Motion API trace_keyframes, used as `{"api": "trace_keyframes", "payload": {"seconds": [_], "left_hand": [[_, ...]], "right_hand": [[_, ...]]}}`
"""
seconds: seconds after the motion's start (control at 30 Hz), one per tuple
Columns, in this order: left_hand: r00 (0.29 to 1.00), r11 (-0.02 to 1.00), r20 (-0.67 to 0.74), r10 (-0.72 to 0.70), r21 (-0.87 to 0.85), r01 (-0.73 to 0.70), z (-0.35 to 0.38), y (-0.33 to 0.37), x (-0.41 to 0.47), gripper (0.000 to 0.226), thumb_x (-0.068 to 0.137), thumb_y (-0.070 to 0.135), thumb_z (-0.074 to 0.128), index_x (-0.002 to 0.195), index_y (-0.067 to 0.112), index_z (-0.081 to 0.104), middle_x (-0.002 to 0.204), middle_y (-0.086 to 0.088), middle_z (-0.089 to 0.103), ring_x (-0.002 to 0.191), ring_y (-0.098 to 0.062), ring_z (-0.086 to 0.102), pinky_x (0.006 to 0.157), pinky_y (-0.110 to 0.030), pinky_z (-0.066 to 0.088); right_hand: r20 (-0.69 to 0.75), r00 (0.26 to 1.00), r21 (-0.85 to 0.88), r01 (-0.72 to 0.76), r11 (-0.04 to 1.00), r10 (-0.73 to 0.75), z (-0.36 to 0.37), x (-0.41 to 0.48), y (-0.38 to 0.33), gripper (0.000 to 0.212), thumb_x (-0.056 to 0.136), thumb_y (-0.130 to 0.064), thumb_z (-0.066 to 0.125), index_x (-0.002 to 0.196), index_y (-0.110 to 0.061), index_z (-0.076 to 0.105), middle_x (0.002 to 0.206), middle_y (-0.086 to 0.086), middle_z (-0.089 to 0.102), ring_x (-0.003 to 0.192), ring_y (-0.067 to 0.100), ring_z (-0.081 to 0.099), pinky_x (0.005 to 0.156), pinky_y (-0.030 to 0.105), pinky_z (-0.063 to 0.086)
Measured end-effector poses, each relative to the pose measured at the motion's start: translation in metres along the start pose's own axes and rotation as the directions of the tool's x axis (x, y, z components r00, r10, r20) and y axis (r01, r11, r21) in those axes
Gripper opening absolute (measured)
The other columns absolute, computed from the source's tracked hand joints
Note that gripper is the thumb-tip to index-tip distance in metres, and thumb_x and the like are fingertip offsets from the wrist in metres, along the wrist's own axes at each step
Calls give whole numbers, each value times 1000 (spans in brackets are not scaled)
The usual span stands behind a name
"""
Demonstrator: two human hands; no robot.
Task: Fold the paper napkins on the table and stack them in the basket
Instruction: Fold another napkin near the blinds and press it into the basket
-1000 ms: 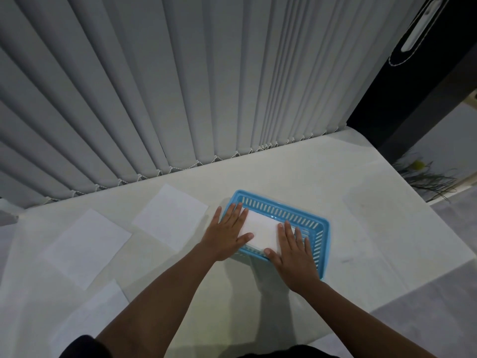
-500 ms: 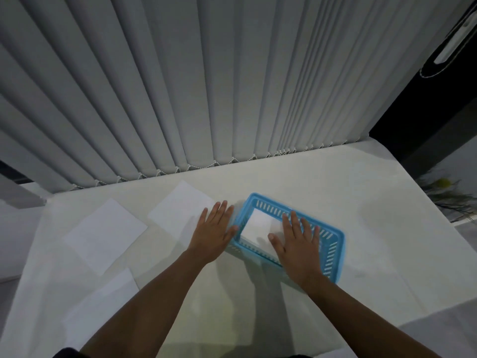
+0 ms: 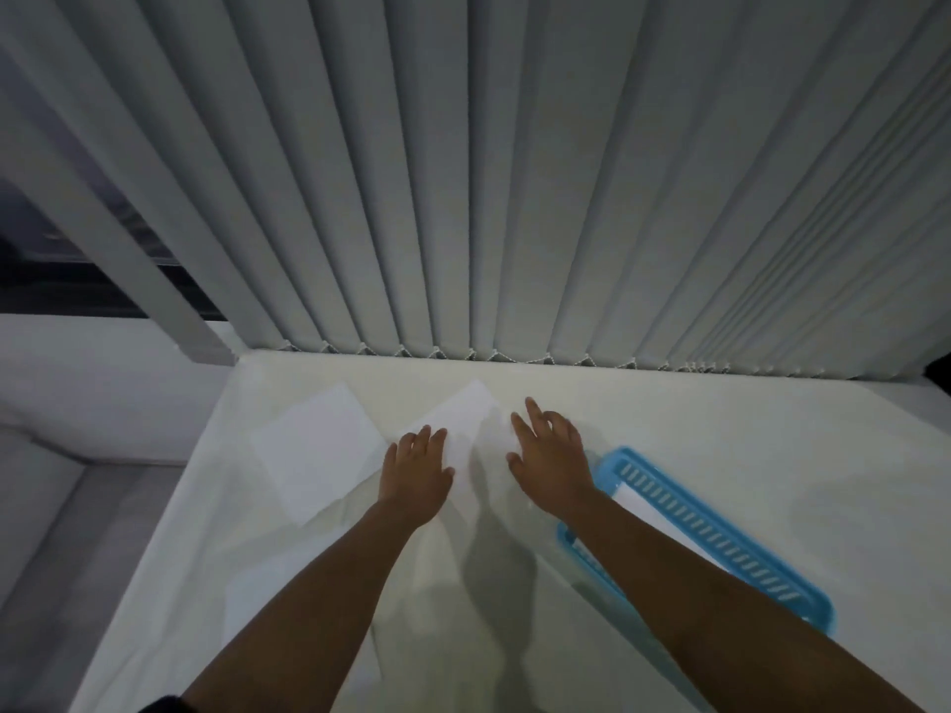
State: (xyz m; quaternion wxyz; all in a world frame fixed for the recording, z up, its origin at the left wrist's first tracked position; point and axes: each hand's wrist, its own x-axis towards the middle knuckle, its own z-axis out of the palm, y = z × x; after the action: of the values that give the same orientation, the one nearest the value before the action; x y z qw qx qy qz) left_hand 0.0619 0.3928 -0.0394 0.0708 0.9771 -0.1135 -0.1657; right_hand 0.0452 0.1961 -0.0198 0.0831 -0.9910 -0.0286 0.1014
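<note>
napkin: unfolded, flat on bench, frame centre | left hand: straight fingers resting on its lower-left part, gripping nothing | right hand: spread loosely at its right edge, contact unclear, holding nothing | basket: blue, lower right, folded napkin inside | second napkin: left | third napkin: lower left

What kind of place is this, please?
Probably an indoor room, home or office, I cannot tell which: a white table stands against long vertical blinds, with paper napkins and a blue plastic basket on it.
</note>
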Motion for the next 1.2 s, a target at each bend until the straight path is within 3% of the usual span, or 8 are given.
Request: {"api": "trace_keyframes", "payload": {"seconds": [0.23,0.5,0.6,0.7,0.83,1.0,1.1,1.2], "left_hand": [[992,1000,-122,17,18,-14,-6,-17,31,44,96,36,43,137,21,46,153,-7,34,141,-30,27,118,-42,16],[986,993,-131,-99,-75,90,0,-19,57,39,97,33,39,133,20,47,131,-3,55,123,-24,46,100,-36,36],[983,979,-99,-152,-153,136,-5,-18,64,40,96,29,44,134,19,44,129,-5,56,120,-25,50,96,-36,41],[975,943,-38,-217,-266,200,-9,-16,71,40,93,24,48,133,17,45,125,-7,59,118,-26,53,95,-38,45],[967,897,47,-250,-363,250,-9,-16,74,38,90,17,45,128,20,49,120,-7,62,116,-26,55,92,-39,48],[978,946,-42,-203,-265,185,-7,-19,74,27,89,18,47,111,17,62,116,-6,59,115,-25,52,90,-37,48],[972,970,-159,-173,-201,140,-8,-21,72,23,87,22,54,108,18,62,116,-3,57,113,-25,50,91,-35,42],[974,947,-142,-178,-294,130,-14,-25,68,20,85,15,52,105,17,56,106,-4,64,103,-27,58,82,-34,43]], "right_hand": [[119,989,-86,97,992,-87,6,69,-23,59,93,-31,43,148,-17,26,161,6,12,142,31,22,116,45,17],[271,958,-68,119,991,-96,9,116,-25,64,90,-23,46,149,-18,23,160,5,15,137,32,28,109,43,29],[261,962,25,74,997,-78,11,123,-25,66,88,-19,51,149,-19,25,156,6,24,135,33,30,105,43,36],[241,970,215,-30,976,-24,13,130,-29,68,85,-14,56,147,-20,28,145,10,35,125,32,44,96,43,46],[267,962,310,-146,939,61,13,138,-32,71,84,-18,58,148,-24,27,137,8,48,123,29,50,95,39,46],[187,982,192,-44,980,8,11,138,-29,34,84,-18,57,117,-23,60,123,3,57,113,25,54,88,34,45],[95,992,56,78,995,-83,5,135,-28,20,84,-20,57,103,-22,65,118,2,54,111,25,48,89,35,38],[46,988,51,142,989,-144,-3,132,-25,16,87,-17,52,98,-20,63,108,2,62,106,24,50,87,36,34]]}}
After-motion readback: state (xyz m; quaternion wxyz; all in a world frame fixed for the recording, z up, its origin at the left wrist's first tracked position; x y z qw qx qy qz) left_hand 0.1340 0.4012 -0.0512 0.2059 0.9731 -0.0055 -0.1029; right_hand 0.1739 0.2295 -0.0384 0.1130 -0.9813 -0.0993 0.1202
